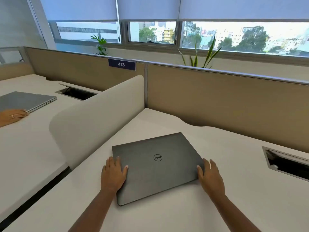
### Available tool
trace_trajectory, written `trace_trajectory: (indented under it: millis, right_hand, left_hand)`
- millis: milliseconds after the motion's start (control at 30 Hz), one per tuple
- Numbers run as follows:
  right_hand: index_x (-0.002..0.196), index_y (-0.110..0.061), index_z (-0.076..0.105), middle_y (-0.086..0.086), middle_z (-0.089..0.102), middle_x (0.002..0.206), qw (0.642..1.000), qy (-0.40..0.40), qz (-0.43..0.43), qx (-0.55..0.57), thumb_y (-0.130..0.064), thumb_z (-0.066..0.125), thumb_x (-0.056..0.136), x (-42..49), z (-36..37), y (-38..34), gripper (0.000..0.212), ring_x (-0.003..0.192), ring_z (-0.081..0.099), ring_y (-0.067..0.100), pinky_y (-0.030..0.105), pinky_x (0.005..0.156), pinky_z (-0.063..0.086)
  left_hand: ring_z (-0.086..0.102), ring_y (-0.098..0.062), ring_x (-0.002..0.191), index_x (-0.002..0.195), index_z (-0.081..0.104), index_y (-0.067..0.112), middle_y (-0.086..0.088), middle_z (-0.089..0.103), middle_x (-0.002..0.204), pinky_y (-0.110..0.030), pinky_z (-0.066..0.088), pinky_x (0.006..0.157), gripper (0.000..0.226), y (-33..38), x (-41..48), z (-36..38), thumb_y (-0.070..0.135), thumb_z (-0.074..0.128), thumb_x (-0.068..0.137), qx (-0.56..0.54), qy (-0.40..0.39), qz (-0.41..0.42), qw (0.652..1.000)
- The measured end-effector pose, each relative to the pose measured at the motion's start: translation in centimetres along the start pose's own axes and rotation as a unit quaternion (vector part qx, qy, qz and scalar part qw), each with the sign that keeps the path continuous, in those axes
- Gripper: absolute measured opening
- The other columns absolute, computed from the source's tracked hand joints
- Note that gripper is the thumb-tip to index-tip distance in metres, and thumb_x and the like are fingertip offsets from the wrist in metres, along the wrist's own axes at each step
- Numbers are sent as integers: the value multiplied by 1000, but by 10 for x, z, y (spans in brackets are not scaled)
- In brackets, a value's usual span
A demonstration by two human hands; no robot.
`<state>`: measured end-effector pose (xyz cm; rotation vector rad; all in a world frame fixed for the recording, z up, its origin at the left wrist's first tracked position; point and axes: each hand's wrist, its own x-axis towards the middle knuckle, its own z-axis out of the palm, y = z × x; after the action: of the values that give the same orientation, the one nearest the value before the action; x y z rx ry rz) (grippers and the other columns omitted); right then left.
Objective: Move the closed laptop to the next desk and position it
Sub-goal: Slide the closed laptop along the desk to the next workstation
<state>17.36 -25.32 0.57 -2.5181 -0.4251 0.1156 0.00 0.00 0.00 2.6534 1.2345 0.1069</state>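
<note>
Closed laptop (pixel 157 166), dark grey, round logo on lid, lies flat on desk (pixel 234 190).

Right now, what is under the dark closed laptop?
The closed laptop lies flat on the white desk. The left hand and right hand hold its side edges. Anything beneath the laptop is covered.

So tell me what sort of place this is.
Most likely an open-plan office: white desks split by tan partitions, a numbered tag, 473, closed laptops, and wide windows with roller blinds.
</note>
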Motion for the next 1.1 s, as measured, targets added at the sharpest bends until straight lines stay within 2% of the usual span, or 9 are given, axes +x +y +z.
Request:
trace_trajectory:
  millis: [100,200,267,467,667,867,1000,1100]
  right_hand:
    - [138,-12,30,18,27,149,1000,-1,21,8,-31,39,95,13,3,-4,48,131,36,36,47,103,37]
    - [137,-12,30,19,31,145,999,-18,39,20,-32,40,95,25,6,-7,48,124,43,39,49,99,40]
    - [137,-11,30,20,35,142,999,-23,43,15,-33,39,95,31,8,-8,48,121,46,39,48,98,42]
    - [132,-5,35,21,51,127,997,-26,34,-61,-34,38,95,46,18,-11,47,118,46,37,47,96,42]
    - [112,10,52,31,53,117,995,-6,102,-3,-33,36,96,64,20,-11,48,112,48,44,49,95,42]
    - [106,8,54,28,59,114,990,-49,129,23,-47,38,93,76,17,-7,58,107,54,42,43,89,45]
    - [84,1,54,18,60,93,990,-53,128,18,-56,37,89,73,20,-3,60,87,57,35,37,73,43]
    - [67,-6,47,8,53,74,988,-64,132,52,-62,39,85,68,21,0,59,74,52,29,34,66,40]
  left_hand:
    - [21,-28,143,145,20,9,-17,23,154,-39,28,115,59,-3,15,-2,41,31,98,-18,-12,-21,1000]
    - [38,-30,133,146,19,10,-17,32,148,-41,41,103,58,2,25,-4,41,31,98,-52,-32,-34,998]
    - [46,-31,125,146,19,10,-17,39,142,-42,44,98,57,5,27,-4,39,31,98,-59,-31,-46,997]
    - [48,-32,118,144,20,4,-21,45,132,-37,47,93,54,22,20,11,31,30,99,-27,18,-86,996]
    - [48,-35,113,137,25,-7,-25,45,128,-38,50,88,56,29,15,13,31,36,98,-72,37,-144,986]
    - [49,-43,111,120,42,-14,-32,46,123,-46,48,88,57,28,15,6,36,49,93,-189,34,-230,954]
    - [49,-44,114,117,45,-16,-33,50,124,-46,45,93,65,16,24,0,42,52,90,-209,5,-261,942]
    - [51,-43,112,103,57,-14,-31,58,115,-46,44,93,62,3,30,0,46,49,90,-221,-14,-239,946]
